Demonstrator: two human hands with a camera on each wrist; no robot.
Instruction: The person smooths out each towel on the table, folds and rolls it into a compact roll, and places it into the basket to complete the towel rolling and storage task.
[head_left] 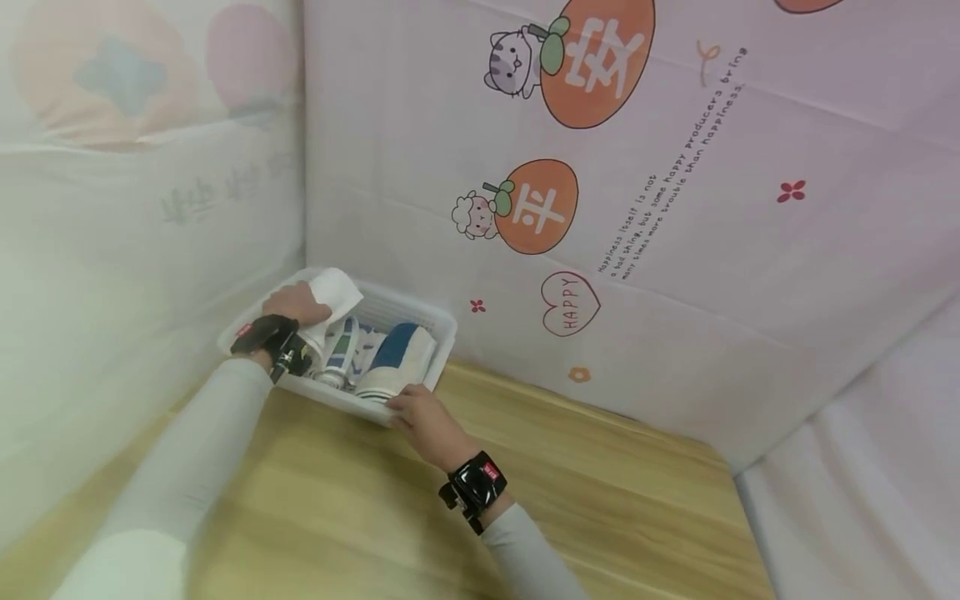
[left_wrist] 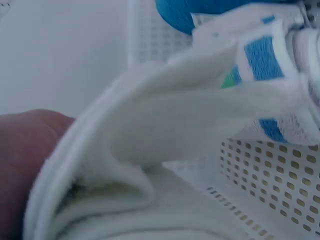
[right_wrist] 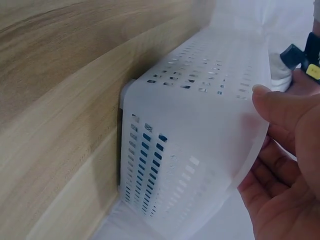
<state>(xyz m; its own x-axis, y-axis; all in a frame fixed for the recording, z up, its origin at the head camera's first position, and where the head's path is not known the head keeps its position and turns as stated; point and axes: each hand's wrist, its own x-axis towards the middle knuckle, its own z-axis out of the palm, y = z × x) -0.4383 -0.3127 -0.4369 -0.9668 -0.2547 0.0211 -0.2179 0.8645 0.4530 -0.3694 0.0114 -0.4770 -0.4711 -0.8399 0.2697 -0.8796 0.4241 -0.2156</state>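
Note:
A white perforated plastic basket (head_left: 330, 403) sits in the corner with several rolled cloths in it. At its left end my left hand (head_left: 298, 304) holds a white towel (head_left: 335, 290); in the left wrist view the folded towel (left_wrist: 165, 120) covers most of the fingers. My right hand (head_left: 431, 427) grips the rim at the near right corner, the thumb (right_wrist: 272, 102) outside and the other fingers over the inner side. Close to it lies a cream and blue rolled towel (head_left: 393, 358). Between that roll and my left hand is a white roll with blue and green patches (head_left: 343, 346).
The basket stands on a wood-grain tabletop (head_left: 360, 500). Behind it hangs a printed white cloth (head_left: 420, 167), and another cloth wall (head_left: 150, 275) rises close at the left. More cloth (head_left: 862, 467) borders the table at the right.

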